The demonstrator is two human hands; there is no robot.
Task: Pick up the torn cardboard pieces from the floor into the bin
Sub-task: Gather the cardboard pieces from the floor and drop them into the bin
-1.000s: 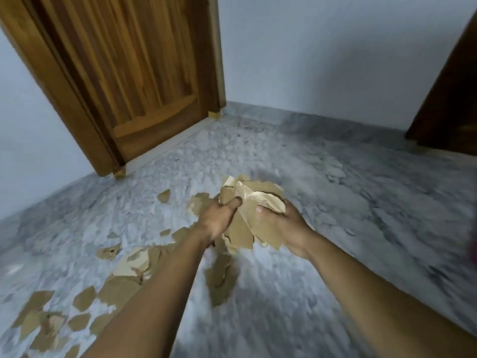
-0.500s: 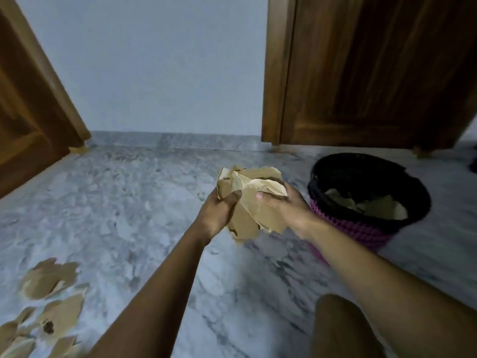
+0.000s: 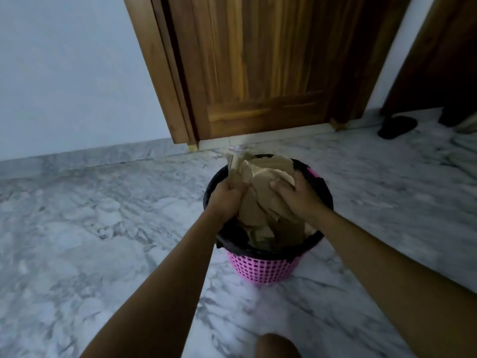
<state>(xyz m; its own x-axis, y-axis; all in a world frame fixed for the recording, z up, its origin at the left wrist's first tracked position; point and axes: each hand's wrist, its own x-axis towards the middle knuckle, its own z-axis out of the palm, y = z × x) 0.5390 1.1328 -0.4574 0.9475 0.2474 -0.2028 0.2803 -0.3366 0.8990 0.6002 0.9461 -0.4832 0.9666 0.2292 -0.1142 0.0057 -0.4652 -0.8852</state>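
A bundle of torn brown cardboard pieces (image 3: 260, 182) is held between both my hands right over the mouth of the bin. My left hand (image 3: 227, 200) grips its left side and my right hand (image 3: 296, 197) grips its right side, fingers curled on the cardboard. The bin (image 3: 263, 267) is a pink mesh basket with a black liner, standing on the marble floor. More cardboard scraps (image 3: 265, 235) lie inside it under the bundle. No loose pieces show on the floor in this view.
A closed wooden door (image 3: 258, 73) stands just behind the bin, with a pale wall (image 3: 64, 73) to its left. A dark slipper (image 3: 397, 126) lies on the floor at the far right by another door. My knee (image 3: 277, 346) shows at the bottom edge.
My view has swung right, away from the scattered pieces. Both hands carried the bundle from left of the bin to directly above its opening.
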